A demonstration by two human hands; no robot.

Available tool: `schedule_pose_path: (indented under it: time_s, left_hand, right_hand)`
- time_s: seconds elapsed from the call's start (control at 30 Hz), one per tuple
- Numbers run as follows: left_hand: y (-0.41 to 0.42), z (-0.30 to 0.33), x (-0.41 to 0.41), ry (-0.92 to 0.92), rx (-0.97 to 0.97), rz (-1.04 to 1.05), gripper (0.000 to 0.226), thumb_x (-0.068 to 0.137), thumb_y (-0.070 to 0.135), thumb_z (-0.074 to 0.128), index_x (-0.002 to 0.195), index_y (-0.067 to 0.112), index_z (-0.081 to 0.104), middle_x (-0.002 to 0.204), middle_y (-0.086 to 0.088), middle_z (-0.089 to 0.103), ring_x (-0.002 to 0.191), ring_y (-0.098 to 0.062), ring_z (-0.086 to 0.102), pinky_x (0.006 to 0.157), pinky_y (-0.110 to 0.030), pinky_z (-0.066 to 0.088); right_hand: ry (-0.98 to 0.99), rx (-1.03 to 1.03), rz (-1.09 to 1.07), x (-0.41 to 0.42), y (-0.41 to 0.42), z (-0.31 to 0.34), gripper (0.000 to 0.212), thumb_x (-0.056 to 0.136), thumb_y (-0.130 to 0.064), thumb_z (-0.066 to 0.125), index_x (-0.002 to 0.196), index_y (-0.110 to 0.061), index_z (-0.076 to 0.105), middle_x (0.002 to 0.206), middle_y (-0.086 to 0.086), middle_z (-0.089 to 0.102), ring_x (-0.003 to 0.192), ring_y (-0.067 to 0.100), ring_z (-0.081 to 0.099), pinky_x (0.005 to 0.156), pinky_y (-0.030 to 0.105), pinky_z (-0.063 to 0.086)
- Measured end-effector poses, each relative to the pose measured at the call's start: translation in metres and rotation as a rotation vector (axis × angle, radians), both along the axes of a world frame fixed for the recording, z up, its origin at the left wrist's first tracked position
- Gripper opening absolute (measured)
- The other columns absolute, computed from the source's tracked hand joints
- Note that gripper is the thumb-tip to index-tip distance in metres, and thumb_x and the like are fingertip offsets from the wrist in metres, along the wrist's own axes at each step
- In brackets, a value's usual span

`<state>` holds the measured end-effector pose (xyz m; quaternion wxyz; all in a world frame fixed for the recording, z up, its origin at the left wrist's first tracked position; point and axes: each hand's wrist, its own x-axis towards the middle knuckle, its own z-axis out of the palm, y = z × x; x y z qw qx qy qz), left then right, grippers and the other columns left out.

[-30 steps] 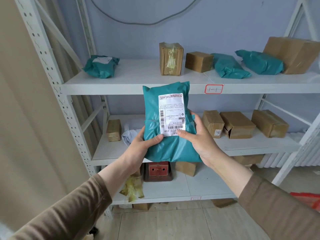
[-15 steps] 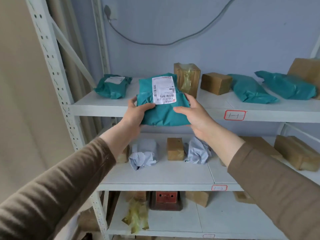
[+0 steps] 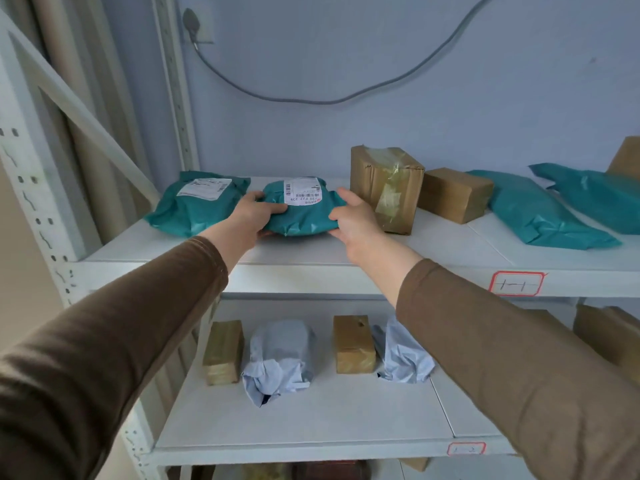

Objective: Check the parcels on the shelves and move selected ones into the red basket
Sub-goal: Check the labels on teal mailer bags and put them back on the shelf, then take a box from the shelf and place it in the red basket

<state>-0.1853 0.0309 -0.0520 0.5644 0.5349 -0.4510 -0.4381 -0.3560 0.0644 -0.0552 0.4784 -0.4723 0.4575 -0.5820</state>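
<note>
I see left hand (image 3: 250,216) and right hand (image 3: 353,220) gripping teal parcel (image 3: 304,216) | apparently resting on top shelf (image 3: 311,254) | left of upright taped box (image 3: 386,188)

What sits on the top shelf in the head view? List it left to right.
Teal bag with a label → left hand → teal bag held in both hands → right hand → tall taped box → small brown box → teal bag lying flat → another teal bag.

White shelves (image 3: 311,254) with parcels (image 3: 386,188)
</note>
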Motion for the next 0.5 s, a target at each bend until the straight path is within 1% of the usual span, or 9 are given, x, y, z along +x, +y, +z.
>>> schedule_pose_path:
  time_s: [0.07,0.13,0.2,0.3,0.33,0.4,0.43,0.47,0.5]
  left_hand:
    - [-0.014,-0.003,-0.002,-0.101,-0.013,0.019,0.074,0.091,0.010,0.080,0.156,0.016,0.044,0.148,-0.009,0.056,0.121,-0.028,0.063,0.089,-0.031,0.052]
    - [-0.023,-0.004,-0.003,-0.217,-0.030,0.051,0.075,0.090,0.015,0.081,0.156,0.017,0.045,0.149,-0.007,0.056,0.131,-0.026,0.057,0.096,-0.028,0.046]
    - [-0.029,-0.005,-0.002,-0.309,-0.023,0.065,0.077,0.089,0.021,0.083,0.157,0.019,0.045,0.152,-0.007,0.054,0.134,-0.027,0.055,0.106,-0.031,0.046]
    - [-0.025,-0.003,-0.002,-0.481,-0.016,0.056,0.084,0.090,0.033,0.082,0.161,0.021,0.038,0.159,-0.008,0.047,0.142,-0.029,0.048,0.116,-0.037,0.040]
    - [-0.021,0.000,-0.002,-0.554,-0.015,0.055,0.088,0.090,0.039,0.081,0.163,0.021,0.035,0.162,-0.007,0.044,0.146,-0.030,0.045,0.118,-0.038,0.037]
    - [-0.012,0.007,-0.003,-0.765,-0.044,0.097,0.093,0.089,0.049,0.079,0.164,0.019,0.032,0.166,-0.008,0.039,0.149,-0.032,0.041,0.120,-0.043,0.035]
    - [-0.008,0.012,-0.004,-0.862,-0.099,0.137,0.093,0.089,0.052,0.078,0.163,0.018,0.033,0.166,-0.008,0.038,0.150,-0.032,0.039,0.121,-0.045,0.035]
    - [-0.005,0.018,-0.007,-0.908,-0.171,0.161,0.091,0.090,0.052,0.076,0.163,0.017,0.034,0.167,-0.008,0.038,0.151,-0.032,0.038,0.121,-0.047,0.034]
    - [-0.003,0.024,-0.014,-0.907,-0.242,0.164,0.088,0.092,0.051,0.074,0.163,0.017,0.034,0.168,-0.007,0.037,0.152,-0.031,0.037,0.122,-0.046,0.034]
  right_hand:
    - [0.086,0.003,-0.010,-0.001,-0.009,-0.005,0.067,0.094,0.015,0.044,0.155,-0.014,0.044,0.138,0.003,0.058,0.114,0.025,0.064,0.101,0.036,0.055]
    - [0.171,-0.005,-0.022,-0.006,-0.014,-0.011,0.065,0.093,0.011,0.048,0.154,-0.014,0.047,0.147,0.005,0.058,0.126,0.025,0.061,0.110,0.040,0.050]
    - [0.232,-0.027,-0.007,-0.014,-0.009,-0.012,0.060,0.095,0.005,0.053,0.151,-0.015,0.051,0.151,0.003,0.055,0.132,0.019,0.056,0.112,0.033,0.045]
    - [0.300,-0.108,0.040,-0.030,0.012,-0.012,0.049,0.098,-0.002,0.056,0.144,-0.018,0.059,0.146,-0.004,0.057,0.124,0.007,0.050,0.101,0.022,0.037]
    - [0.335,-0.155,0.037,-0.037,0.020,-0.012,0.045,0.098,-0.003,0.055,0.139,-0.019,0.063,0.140,-0.006,0.060,0.121,0.005,0.051,0.099,0.021,0.037]
    - [0.385,-0.280,-0.023,-0.053,0.032,-0.007,0.034,0.099,-0.004,0.054,0.126,-0.019,0.070,0.125,-0.010,0.067,0.111,0.002,0.058,0.091,0.014,0.041]
    - [0.401,-0.344,-0.076,-0.062,0.036,-0.002,0.029,0.100,-0.006,0.055,0.120,-0.018,0.072,0.120,-0.012,0.069,0.108,0.000,0.060,0.087,0.010,0.042]
    - [0.410,-0.409,-0.140,-0.071,0.038,0.004,0.024,0.101,-0.008,0.055,0.116,-0.018,0.072,0.118,-0.012,0.069,0.108,0.001,0.060,0.084,0.008,0.043]
    - [0.400,-0.464,-0.206,-0.081,0.038,0.010,0.021,0.101,-0.011,0.056,0.113,-0.019,0.071,0.117,-0.011,0.069,0.110,0.004,0.061,0.084,0.009,0.044]
